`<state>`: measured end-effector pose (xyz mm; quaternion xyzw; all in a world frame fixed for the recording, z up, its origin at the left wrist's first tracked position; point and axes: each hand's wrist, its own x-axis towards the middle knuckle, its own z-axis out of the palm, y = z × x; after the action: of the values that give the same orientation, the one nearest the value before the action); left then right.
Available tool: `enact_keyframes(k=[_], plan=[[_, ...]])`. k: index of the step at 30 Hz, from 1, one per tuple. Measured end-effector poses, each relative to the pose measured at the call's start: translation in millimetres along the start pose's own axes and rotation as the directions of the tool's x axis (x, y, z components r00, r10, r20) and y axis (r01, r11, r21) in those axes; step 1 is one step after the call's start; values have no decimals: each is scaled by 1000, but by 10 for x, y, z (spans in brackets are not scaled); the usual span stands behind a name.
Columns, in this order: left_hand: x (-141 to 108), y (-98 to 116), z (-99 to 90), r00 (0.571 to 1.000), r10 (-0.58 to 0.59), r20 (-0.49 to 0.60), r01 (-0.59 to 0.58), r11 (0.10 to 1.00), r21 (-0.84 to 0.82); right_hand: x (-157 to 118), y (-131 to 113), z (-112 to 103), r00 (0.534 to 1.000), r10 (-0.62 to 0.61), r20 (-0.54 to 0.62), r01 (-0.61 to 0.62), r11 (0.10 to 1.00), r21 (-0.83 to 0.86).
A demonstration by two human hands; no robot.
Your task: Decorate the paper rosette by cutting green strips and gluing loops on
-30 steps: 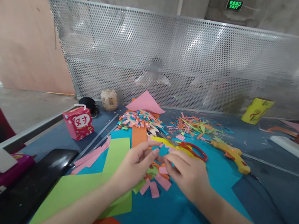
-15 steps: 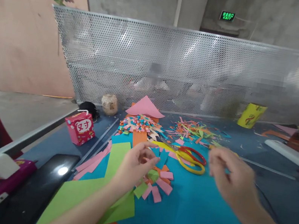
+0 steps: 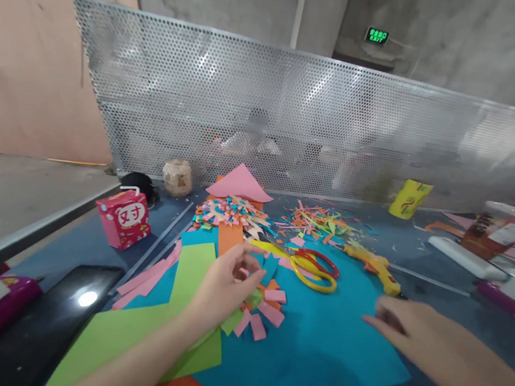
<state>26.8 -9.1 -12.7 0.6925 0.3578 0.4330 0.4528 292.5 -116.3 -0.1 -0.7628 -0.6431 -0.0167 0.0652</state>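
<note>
My left hand (image 3: 232,279) has its fingers curled over a fringed paper flower (image 3: 262,312) with pink, orange, green and blue strips, partly hidden by the hand. The flower rests on a large blue sheet (image 3: 312,340). My right hand (image 3: 396,322), blurred, hovers over the sheet's right edge, fingers curled, touching nothing I can see. Just beyond it lies a yellow and orange glue gun (image 3: 376,267). Scissors with red and yellow handles (image 3: 316,270) lie past the flower. Green sheets (image 3: 134,337) are under my left forearm.
Fringed paper balls (image 3: 232,210) and thin paper scraps (image 3: 322,220) lie farther back. A pink drink box (image 3: 125,217) and black phone (image 3: 64,312) are at left. Behind stand a perforated metal screen (image 3: 236,84) and yellow cup (image 3: 409,199).
My right hand has moved down and right, leaving the glue gun in full view. My left hand stays at the flower. The whole view has shifted slightly.
</note>
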Motion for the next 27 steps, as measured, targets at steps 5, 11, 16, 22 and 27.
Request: enact_keyframes(k=[5, 11, 16, 22, 27], plan=[[39, -90, -31, 999, 32, -28, -31, 999, 24, 725, -424, 25, 997, 3, 74, 10, 984, -179], [28, -54, -27, 1000, 10, -12, -10, 1000, 26, 1014, -364, 268, 981, -22, 194, 52, 987, -153], [0, -1, -17, 1000, 1, 7, -2, 999, 35, 989, -239, 240, 973, -83, 214, 106, 990, -94], [-6, -25, -15, 1000, 5, 18, -5, 1000, 9, 802, -146, -20, 911, -220, 349, 192, 975, 115], [-14, -20, -16, 999, 9, 31, -9, 1000, 0, 333, -202, -391, 509, -439, 740, -148, 803, 578]])
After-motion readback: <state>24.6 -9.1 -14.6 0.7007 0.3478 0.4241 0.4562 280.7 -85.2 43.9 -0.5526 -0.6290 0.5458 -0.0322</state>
